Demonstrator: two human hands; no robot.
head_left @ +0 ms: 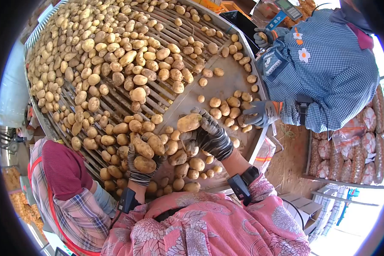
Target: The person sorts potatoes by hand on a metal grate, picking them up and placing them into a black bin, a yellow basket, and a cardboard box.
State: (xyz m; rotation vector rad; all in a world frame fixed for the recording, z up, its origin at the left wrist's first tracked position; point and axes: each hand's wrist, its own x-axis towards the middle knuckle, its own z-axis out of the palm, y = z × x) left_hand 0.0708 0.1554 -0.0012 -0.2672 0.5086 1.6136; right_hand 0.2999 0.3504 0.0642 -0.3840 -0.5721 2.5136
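Observation:
Both my hands wear dark gloves with pale stripes. My right hand [215, 138] grips a large oblong potato [189, 122] between thumb and fingers, raised over the smooth metal plate [187, 97]. Cupped in my left hand [137, 174] are a few potatoes, among them a lower one [144, 164] resting against the fingers and another [142, 147] just above it. Some left fingers are hidden behind them. Loose potatoes [181, 170] lie between my two hands and below them, near the table's front edge.
A heap of potatoes [111, 47] covers the slatted table [162, 36]. At right, a co-worker in a checked smock [324, 72] has a grey-gloved hand [260, 113] near potatoes. Another person's plaid sleeve [81, 217] is at left. Filled mesh sacks [350, 149] are stacked at right.

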